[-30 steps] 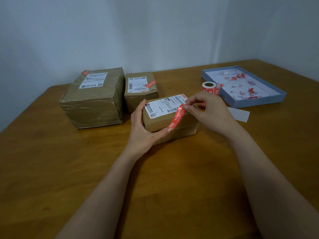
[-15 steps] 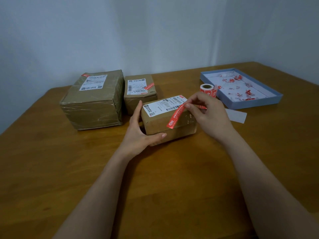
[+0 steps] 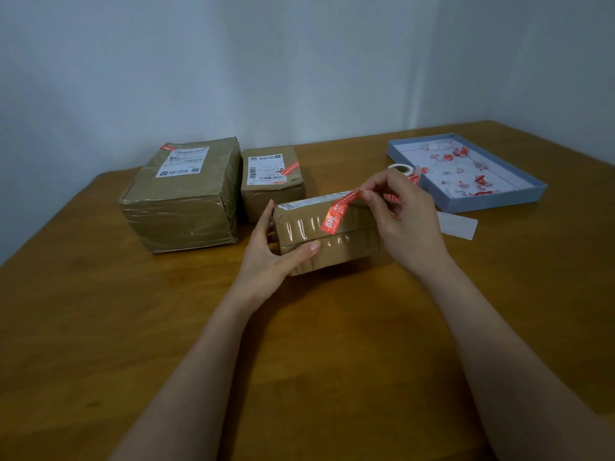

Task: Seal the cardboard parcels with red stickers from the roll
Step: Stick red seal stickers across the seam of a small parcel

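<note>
So the small parcel (image 3: 327, 232) sits tilted up near the middle of the tabletop (image 3: 100, 327), its taped side facing the camera and its white shipping label on the top face turned away. Left hand (image 3: 269, 257) grips the parcel's left end, thumb lying along the front face and fingers curled around the far side. Right hand (image 3: 404, 221) pinches the upper end of a red sticker (image 3: 339, 212) between thumb and forefinger right at the parcel's top edge. That sticker runs diagonally down from the top edge across the front face, with its lower end lying over the clear tape; can't tell how firmly it's stuck down.

Behind the parcel there's a medium parcel (image 3: 271, 184) with a label and a red sticker already on its top, and just to the left of that a big parcel (image 3: 183, 197) wrapped in clear tape, with a red sticker at its far top corner. The sticker roll (image 3: 401, 168) peeks out just behind the right hand, beside a shallow blue tray (image 3: 492, 204) holding red and white scraps. A white backing strip (image 3: 457, 225) lies flat on the tabletop in front of the tray.
</note>
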